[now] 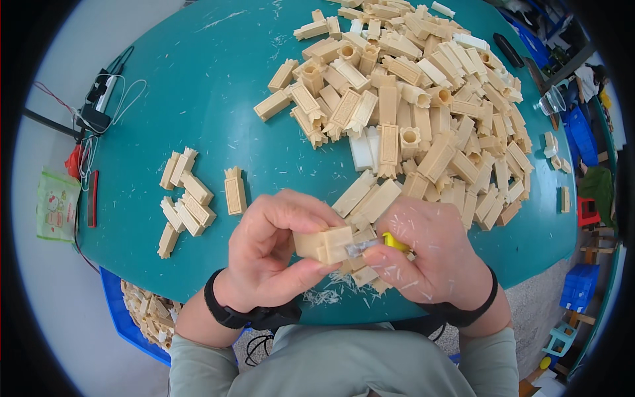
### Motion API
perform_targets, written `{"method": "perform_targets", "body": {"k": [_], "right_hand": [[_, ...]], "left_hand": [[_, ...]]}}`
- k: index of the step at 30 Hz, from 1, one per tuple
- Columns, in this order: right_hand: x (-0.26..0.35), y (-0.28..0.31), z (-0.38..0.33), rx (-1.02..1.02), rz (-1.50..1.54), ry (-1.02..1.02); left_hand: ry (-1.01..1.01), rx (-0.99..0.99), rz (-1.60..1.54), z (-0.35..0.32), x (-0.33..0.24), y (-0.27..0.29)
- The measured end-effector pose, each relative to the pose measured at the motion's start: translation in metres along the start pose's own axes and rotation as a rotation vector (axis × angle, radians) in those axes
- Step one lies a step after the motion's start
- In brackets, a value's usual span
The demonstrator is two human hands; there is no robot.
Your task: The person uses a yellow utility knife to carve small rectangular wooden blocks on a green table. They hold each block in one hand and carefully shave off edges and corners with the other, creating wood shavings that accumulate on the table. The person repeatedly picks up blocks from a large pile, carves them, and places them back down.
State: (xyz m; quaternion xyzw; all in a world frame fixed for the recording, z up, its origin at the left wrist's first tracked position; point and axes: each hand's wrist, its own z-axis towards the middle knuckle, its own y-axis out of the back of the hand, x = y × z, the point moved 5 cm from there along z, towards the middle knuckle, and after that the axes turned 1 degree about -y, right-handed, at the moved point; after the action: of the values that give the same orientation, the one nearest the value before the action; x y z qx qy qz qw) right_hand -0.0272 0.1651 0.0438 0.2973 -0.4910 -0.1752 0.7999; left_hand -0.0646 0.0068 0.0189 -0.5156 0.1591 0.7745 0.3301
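Beyond the grip, the big heap of carved beige columns looks like most of what's left; leftward, a small cluster, perhaps done! Left hand pinches one beige block; right hand clenches a yellow-handled cutter, blade at the block's end, shavings below.
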Motion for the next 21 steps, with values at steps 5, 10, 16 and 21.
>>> {"method": "perform_targets", "body": {"k": [5,10,16,21], "right_hand": [[-0.001,0.000,0.000,0.004,-0.020,-0.017],[-0.017,-0.002,0.000,-0.081,-0.010,-0.145],[-0.022,-0.001,0.001,-0.030,0.206,-0.279],[-0.013,-0.001,0.003,0.005,0.215,-0.256]], "left_hand": [[-0.008,-0.004,0.016,0.001,-0.001,-0.001],[0.030,0.189,-0.008,0.003,-0.005,-0.022],[0.099,-0.010,-0.066,0.005,0.001,-0.008],[0.096,-0.044,-0.169,0.005,0.004,-0.002]]}}
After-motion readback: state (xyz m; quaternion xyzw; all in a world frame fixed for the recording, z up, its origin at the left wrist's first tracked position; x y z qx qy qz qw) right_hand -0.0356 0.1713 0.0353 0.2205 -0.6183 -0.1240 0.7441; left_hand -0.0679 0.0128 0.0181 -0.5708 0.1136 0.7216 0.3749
